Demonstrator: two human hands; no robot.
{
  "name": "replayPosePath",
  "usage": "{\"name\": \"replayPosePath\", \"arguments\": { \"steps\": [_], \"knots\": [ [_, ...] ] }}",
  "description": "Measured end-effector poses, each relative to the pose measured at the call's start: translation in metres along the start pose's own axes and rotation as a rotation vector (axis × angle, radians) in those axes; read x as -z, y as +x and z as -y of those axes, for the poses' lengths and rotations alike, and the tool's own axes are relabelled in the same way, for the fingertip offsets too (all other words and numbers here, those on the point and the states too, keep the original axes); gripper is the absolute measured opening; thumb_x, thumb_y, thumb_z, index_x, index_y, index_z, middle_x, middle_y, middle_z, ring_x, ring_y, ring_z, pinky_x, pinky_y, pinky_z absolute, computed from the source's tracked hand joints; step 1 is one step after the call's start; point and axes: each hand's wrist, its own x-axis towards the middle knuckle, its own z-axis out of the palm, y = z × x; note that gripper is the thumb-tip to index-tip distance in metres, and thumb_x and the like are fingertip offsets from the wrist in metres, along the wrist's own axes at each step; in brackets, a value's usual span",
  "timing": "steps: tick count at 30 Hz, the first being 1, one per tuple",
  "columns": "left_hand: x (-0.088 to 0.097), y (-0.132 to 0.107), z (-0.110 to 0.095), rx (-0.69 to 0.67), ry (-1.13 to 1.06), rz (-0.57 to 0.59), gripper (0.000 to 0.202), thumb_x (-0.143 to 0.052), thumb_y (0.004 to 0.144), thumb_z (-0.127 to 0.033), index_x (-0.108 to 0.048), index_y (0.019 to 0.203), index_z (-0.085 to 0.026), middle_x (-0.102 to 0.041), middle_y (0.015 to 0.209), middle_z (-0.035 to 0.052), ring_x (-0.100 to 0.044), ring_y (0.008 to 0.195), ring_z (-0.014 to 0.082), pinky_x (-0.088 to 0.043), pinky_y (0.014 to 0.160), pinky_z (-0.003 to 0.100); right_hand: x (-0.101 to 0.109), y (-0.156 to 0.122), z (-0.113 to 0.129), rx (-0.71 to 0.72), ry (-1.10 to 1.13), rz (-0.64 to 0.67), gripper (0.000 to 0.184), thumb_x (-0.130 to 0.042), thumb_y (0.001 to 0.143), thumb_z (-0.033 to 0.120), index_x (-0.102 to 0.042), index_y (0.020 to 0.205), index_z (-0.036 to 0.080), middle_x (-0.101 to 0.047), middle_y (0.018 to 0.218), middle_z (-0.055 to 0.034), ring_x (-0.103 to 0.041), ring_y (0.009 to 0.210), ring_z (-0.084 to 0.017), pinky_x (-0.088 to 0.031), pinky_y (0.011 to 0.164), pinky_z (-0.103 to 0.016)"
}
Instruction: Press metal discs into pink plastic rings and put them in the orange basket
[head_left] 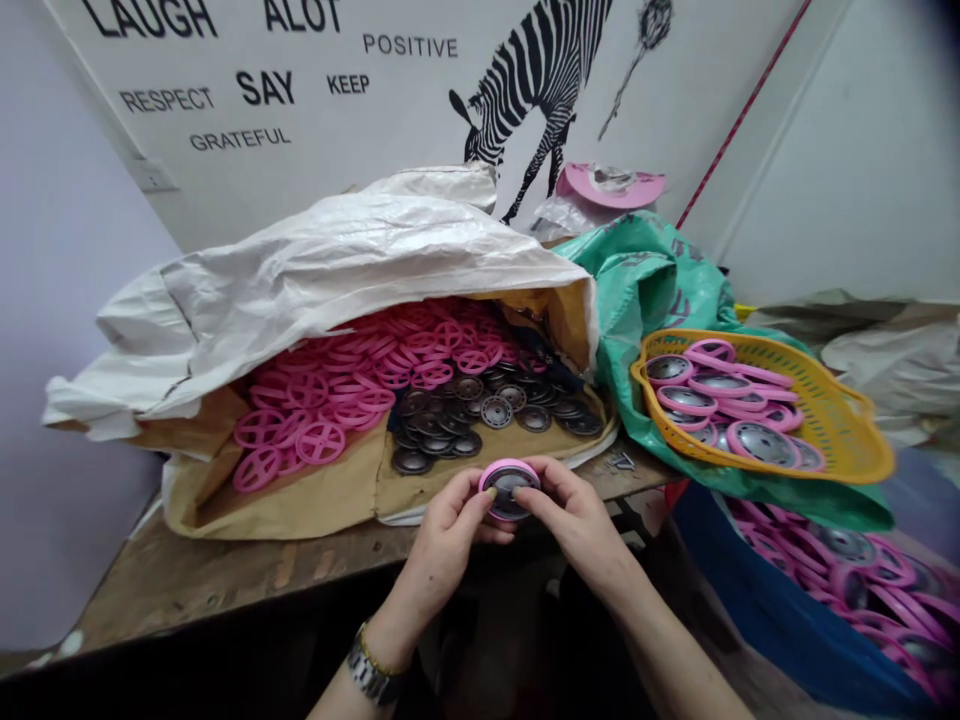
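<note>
Between my two hands is a small toy wheel [507, 490], a dark grey hubcap disc set in a pink ring. My left hand [451, 517] grips its left edge, the thumb pressed on the disc. On the other side my right hand [568, 508] pinches the wheel, its thumb also on the disc's face. Just beyond the hands lies a heap of dark grey hubcap discs [496, 411] on brown paper sacking. To the left of them spreads a large pile of pink spoked rings [320, 443], inside an opened white sack [322, 265].
A yellow basket [862, 440] with several assembled pink-and-grey wheels rests at right on a green plastic bag [637, 270]. Below it, a blue container [739, 590] holds more wheels. The wooden table's edge [247, 590] runs in front. A few small metal pieces [619, 461] lie on the table.
</note>
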Motion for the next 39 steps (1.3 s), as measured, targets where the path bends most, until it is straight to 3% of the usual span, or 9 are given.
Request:
{"name": "replayPosePath", "arguments": {
  "steps": [8,14,18,23,31,36,39],
  "knots": [
    [-0.008,-0.016,0.009,-0.068,0.105,0.012,0.030,-0.054,0.092,-0.043,-0.062,0.108,-0.019,-0.062,0.099,0.0039,-0.067,0.083,0.0179,-0.062,0.068,0.029,0.000,-0.018,-0.001,-0.017,-0.079,-0.023,0.015,-0.064,0.083,0.033,-0.068,0.090,0.020,-0.067,0.081,-0.0002,-0.060,0.078,-0.017,-0.047,0.073,-0.027],
    [-0.017,-0.021,0.012,-0.148,0.248,-0.109,0.026,-0.050,0.093,-0.042,-0.063,0.094,-0.019,-0.060,0.078,0.0003,-0.063,0.060,0.0140,-0.056,0.051,0.023,-0.008,-0.029,-0.008,0.009,-0.142,-0.096,0.015,-0.062,0.084,0.035,-0.066,0.083,0.020,-0.061,0.074,-0.0002,-0.055,0.073,-0.017,-0.045,0.068,-0.027],
    [-0.018,-0.020,0.010,-0.110,0.268,-0.078,0.029,-0.047,0.093,-0.042,-0.063,0.099,-0.019,-0.061,0.085,0.0019,-0.064,0.064,0.0151,-0.056,0.053,0.024,-0.006,-0.026,-0.013,-0.031,-0.061,-0.105,0.019,-0.064,0.083,0.038,-0.066,0.084,0.019,-0.062,0.073,-0.0001,-0.055,0.071,-0.016,-0.044,0.067,-0.026],
    [-0.014,-0.018,0.006,-0.003,0.350,0.021,0.037,-0.055,0.087,-0.032,-0.054,0.123,-0.022,-0.062,0.099,0.0041,-0.066,0.067,0.0157,-0.060,0.060,0.028,-0.001,-0.023,-0.011,-0.059,-0.055,-0.082,0.014,-0.065,0.081,0.033,-0.065,0.084,0.019,-0.062,0.076,0.0013,-0.054,0.073,-0.015,-0.044,0.070,-0.026],
    [-0.019,-0.016,0.021,0.002,0.312,0.021,0.036,-0.056,0.084,-0.033,-0.061,0.118,-0.022,-0.065,0.083,0.0033,-0.063,0.057,0.0174,-0.057,0.053,0.030,0.001,-0.032,-0.004,-0.084,-0.101,-0.104,0.004,-0.064,0.076,0.023,-0.064,0.078,0.020,-0.058,0.070,0.0040,-0.051,0.069,-0.014,-0.042,0.066,-0.024],
    [-0.029,-0.015,0.027,-0.031,0.408,0.062,0.050,-0.056,0.086,-0.039,-0.053,0.134,-0.025,-0.065,0.113,0.0101,-0.067,0.075,0.0209,-0.058,0.064,0.031,0.020,-0.037,0.004,-0.084,-0.162,-0.150,0.005,-0.065,0.076,0.024,-0.066,0.078,0.020,-0.061,0.071,0.0037,-0.054,0.069,-0.014,-0.044,0.067,-0.024],
    [-0.029,-0.016,0.029,-0.051,0.459,0.121,0.055,-0.051,0.089,-0.040,-0.045,0.141,-0.025,-0.067,0.097,0.0069,-0.065,0.072,0.0195,-0.057,0.067,0.031,0.052,-0.028,0.022,-0.012,-0.277,-0.244,0.012,-0.068,0.076,0.030,-0.068,0.083,0.020,-0.065,0.077,0.0011,-0.057,0.074,-0.017,-0.046,0.071,-0.027]
  ]
}}
